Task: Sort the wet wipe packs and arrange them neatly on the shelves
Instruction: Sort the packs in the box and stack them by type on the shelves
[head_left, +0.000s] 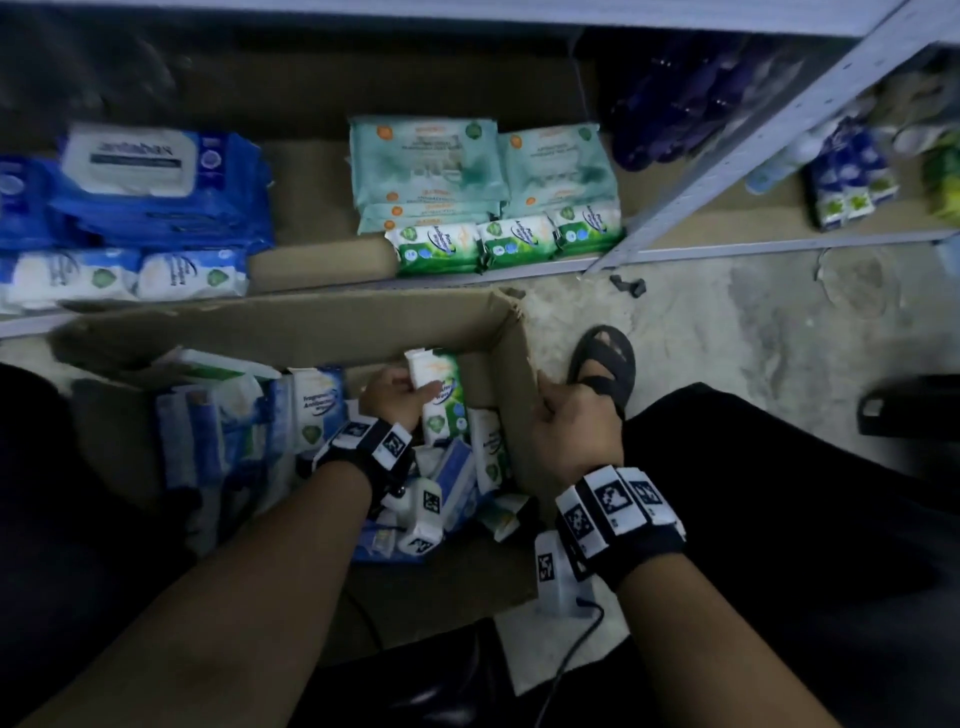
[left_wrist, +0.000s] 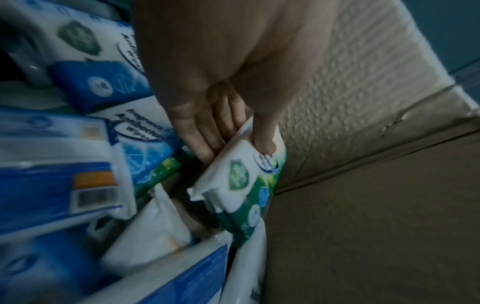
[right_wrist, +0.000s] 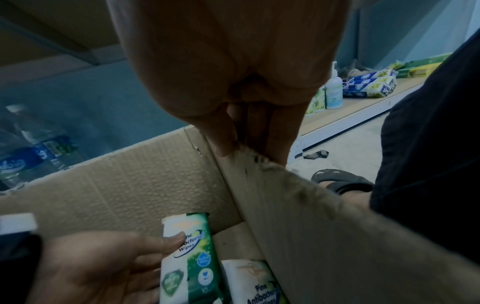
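A cardboard box (head_left: 291, 325) on the floor holds several blue-and-white and green-and-white wet wipe packs. My left hand (head_left: 395, 397) is inside it and grips a green-and-white pine wipes pack (head_left: 440, 395) (left_wrist: 246, 181) (right_wrist: 189, 259), thumb on its face, fingers behind. My right hand (head_left: 569, 415) (right_wrist: 249, 142) pinches the box's right wall (head_left: 519, 374) at its top edge. On the low shelf (head_left: 322, 260) lie big blue packs (head_left: 150, 192), white-blue packs (head_left: 124, 273), teal packs (head_left: 478, 166) and a row of green packs (head_left: 504, 241).
A perforated metal upright (head_left: 753, 145) divides the shelving; to its right stand boxed tissues (head_left: 852, 182) and bottles. Dark bottles (head_left: 691, 109) fill the shelf's back corner. My sandalled foot (head_left: 605, 364) rests on the concrete floor beside the box. A cable (head_left: 571, 654) trails below.
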